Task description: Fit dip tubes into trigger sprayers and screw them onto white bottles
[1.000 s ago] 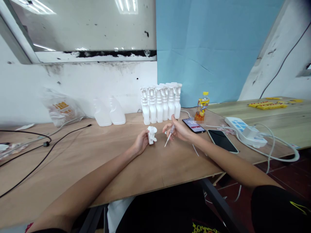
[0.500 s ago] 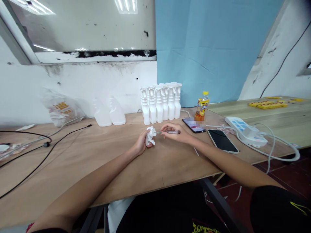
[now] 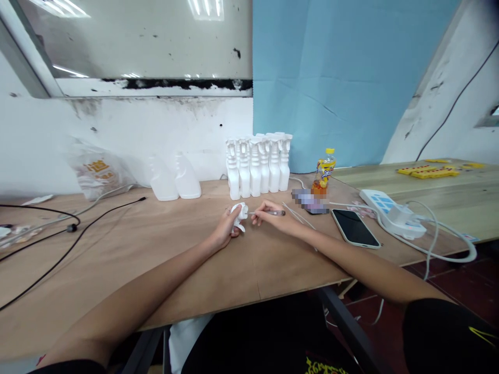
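My left hand is closed around a white trigger spray head, its lever pointing down toward the table. From the right, my right hand grips a screwdriver with a brownish see-through handle and a thin metal shaft. The shaft's tip is at or very near the open end of the spray head; whether it touches I cannot tell. Just behind my hands stand several white spray bottles with heads fitted, close together. Two bottles without heads stand to their left.
A drink bottle, a phone with a blurred screen and a dark-screened phone are on the right. Beyond them lies a white power strip with cords. A plastic bag and black cables occupy the left of the table.
The view has shifted slightly. The spray head has turned a little in my left hand, and my right hand has moved slightly left with the screwdriver. Thin white sticks or tubes show behind my right wrist.
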Available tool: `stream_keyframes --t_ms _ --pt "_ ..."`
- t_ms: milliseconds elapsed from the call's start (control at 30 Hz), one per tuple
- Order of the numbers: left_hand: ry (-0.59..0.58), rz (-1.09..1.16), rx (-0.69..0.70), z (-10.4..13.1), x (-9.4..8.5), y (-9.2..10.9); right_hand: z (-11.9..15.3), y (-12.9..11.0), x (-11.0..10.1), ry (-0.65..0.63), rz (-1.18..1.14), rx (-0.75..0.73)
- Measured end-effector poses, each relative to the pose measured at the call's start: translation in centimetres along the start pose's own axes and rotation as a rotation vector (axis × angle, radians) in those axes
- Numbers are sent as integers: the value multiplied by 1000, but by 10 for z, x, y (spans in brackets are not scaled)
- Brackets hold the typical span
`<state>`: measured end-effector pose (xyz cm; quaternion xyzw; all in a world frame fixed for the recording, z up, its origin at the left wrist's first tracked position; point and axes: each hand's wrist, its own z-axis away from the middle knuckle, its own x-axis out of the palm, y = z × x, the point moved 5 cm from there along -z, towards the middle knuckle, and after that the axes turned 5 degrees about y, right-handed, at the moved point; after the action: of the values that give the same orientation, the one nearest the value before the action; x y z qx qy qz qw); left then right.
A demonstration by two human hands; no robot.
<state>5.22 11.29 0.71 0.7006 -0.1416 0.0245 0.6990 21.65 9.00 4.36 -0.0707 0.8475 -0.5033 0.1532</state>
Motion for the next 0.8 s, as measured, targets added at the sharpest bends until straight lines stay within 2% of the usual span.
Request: stream_keyframes --t_ms 67,133,267,333,400,533,633,700,800 --pt "2 -1 5 1 0 2 3 -7 2 -37 162 -101" --pt "4 -11 11 2 0 4 5 -11 4 -42 186 -137" --pt "-2 -58 8 3 1 4 0 -7 7 -56 -142 20" --pt "1 -78 10 4 2 4 -2 -7 8 -99 -176 52" --pt "13 -93 13 4 4 4 -1 -12 4 -88 -41 -6" --pt "40 -115 9 4 6 4 7 -29 0 -79 403 -202" --pt "54 -134 -3 3 7 2 13 -36 6 -103 564 -292" --pt "56 -148 -14 2 6 1 12 -32 8 -84 555 -272" --pt "33 -169 -30 3 5 1 4 -19 5 -16 292 -127"
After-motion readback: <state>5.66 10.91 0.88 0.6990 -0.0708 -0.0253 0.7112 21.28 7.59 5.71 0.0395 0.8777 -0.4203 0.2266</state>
